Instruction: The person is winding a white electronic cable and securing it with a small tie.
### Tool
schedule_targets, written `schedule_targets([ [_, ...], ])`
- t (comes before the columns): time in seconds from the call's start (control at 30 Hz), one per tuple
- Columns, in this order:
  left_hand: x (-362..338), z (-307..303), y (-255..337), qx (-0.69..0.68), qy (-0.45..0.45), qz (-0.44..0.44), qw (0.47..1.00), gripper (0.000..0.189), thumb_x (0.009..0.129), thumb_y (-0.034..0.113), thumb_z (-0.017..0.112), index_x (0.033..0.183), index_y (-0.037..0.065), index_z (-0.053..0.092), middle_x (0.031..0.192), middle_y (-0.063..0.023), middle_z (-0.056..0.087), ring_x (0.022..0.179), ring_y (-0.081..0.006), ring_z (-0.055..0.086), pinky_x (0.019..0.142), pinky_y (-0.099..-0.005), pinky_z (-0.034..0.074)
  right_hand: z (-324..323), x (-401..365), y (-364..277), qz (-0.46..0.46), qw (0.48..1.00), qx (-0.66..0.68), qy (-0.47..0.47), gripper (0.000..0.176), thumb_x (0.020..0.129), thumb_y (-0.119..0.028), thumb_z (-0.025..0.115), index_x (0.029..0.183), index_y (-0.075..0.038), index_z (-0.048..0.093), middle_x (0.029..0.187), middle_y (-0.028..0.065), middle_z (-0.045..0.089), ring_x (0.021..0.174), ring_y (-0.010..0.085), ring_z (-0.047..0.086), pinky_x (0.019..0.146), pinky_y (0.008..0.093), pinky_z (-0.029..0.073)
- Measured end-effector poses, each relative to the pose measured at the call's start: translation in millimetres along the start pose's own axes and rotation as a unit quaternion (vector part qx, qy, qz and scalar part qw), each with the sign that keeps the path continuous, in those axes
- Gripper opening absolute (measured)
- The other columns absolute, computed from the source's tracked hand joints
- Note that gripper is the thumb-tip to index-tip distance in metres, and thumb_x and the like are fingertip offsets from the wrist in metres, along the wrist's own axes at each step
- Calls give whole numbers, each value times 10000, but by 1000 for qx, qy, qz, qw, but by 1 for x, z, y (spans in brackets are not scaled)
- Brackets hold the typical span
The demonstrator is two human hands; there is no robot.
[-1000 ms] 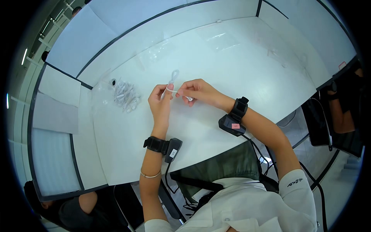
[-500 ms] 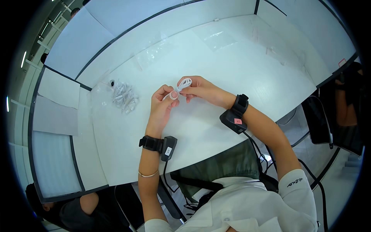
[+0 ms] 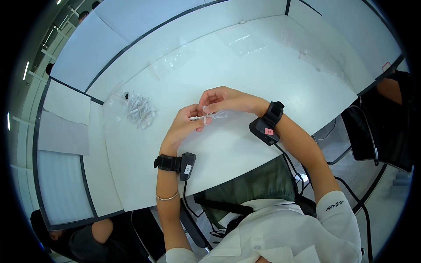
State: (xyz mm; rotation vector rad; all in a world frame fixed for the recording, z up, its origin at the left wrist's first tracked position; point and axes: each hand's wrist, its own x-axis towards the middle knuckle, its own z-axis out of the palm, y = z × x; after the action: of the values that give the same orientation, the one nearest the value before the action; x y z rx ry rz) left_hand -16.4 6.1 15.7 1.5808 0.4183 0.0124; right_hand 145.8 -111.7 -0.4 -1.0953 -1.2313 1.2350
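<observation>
A thin white cable point(image 3: 220, 114), folded into a looped bundle, is held above the white table. My left hand point(image 3: 183, 124) is closed around its middle, and the loops stick out to the right past the thumb. Just above the bundle, my right hand point(image 3: 223, 99) has its thumb and fingers pinched together at the cable; its fingertips partly hide what they grip. To the left on the tabletop lies a pile of similar white cables point(image 3: 140, 109).
Clear plastic bags point(image 3: 246, 44) lie toward the back of the table point(image 3: 280, 83). A small black round object point(image 3: 126, 95) is by the pile. White partitions point(image 3: 144, 57) with dark edges enclose the table. Other people sit at lower left and far right.
The cable bundle has turned from pointing up to lying nearly level, loops to the right. My right hand has let go of the loops and moved its fingertips to the bundle's middle.
</observation>
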Motion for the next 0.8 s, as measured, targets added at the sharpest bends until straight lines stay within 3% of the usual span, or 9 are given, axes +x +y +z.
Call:
schedule_targets([
  [0.17,0,0,-2,33,15,-8,999,208,755,164,714,877,28,614,712,11,557,574,-50,457,537,-191,359,0,1,1,11,1000,-14,-16,250,852,-270,641,981,-64,584,922,16,607,906,106,560,855,262,412],
  [0.47,9,-1,-18,27,94,47,994,149,789,161,682,841,26,647,692,19,563,575,-56,476,552,-200,379,10,2,-2,-80,970,-199,115,204,817,-169,618,1000,-80,599,951,22,604,929,141,532,907,320,391],
  [0.67,10,3,-16,-4,104,51,993,221,808,234,687,883,31,641,715,24,558,590,-51,471,562,-193,373,6,3,-1,-101,975,-165,110,175,854,-167,568,996,-71,604,947,20,601,910,141,523,907,326,385],
  [0.8,11,2,-20,-68,70,71,993,189,863,206,619,948,46,568,691,47,463,592,-44,394,571,-182,331,7,1,-7,-100,986,-102,89,163,875,-153,527,1007,-67,571,959,19,580,934,136,522,904,321,383],
])
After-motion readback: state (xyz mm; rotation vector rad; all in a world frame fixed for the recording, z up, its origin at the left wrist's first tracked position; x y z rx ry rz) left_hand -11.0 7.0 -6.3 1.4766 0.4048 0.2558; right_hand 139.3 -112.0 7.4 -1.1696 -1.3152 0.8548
